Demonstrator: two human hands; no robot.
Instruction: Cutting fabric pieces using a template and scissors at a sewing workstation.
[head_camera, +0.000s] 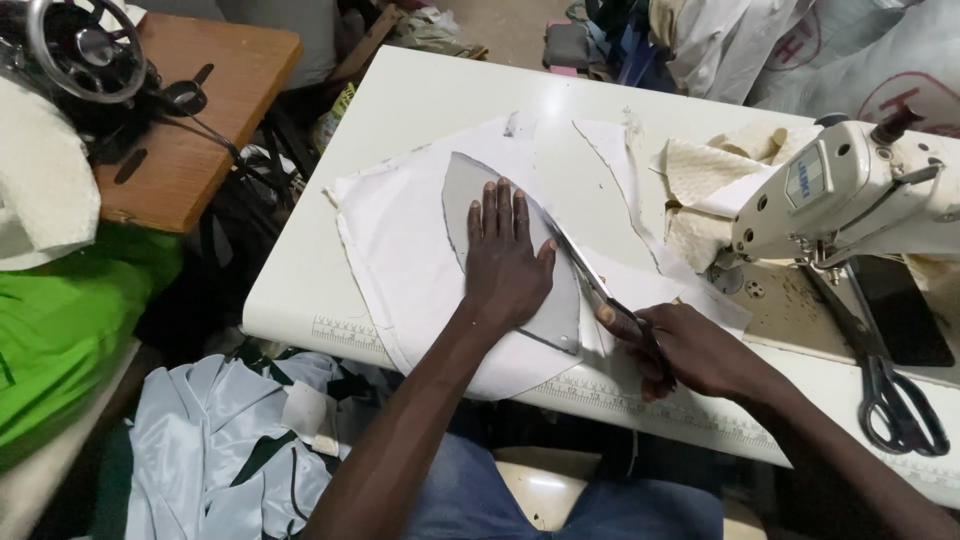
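A grey template is pressed flat onto white cloth on the desk by the left hand, fingers spread. Scissors are gripped by the right hand, blades laid along the template's right edge. A blue rectangular label is seen on the cream sewing machine. White sacks with red round marks are piled behind.

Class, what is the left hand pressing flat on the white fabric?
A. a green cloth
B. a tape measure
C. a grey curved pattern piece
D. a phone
C: the left hand lies spread on the grey pattern piece, while the right hand works scissors along its edge.
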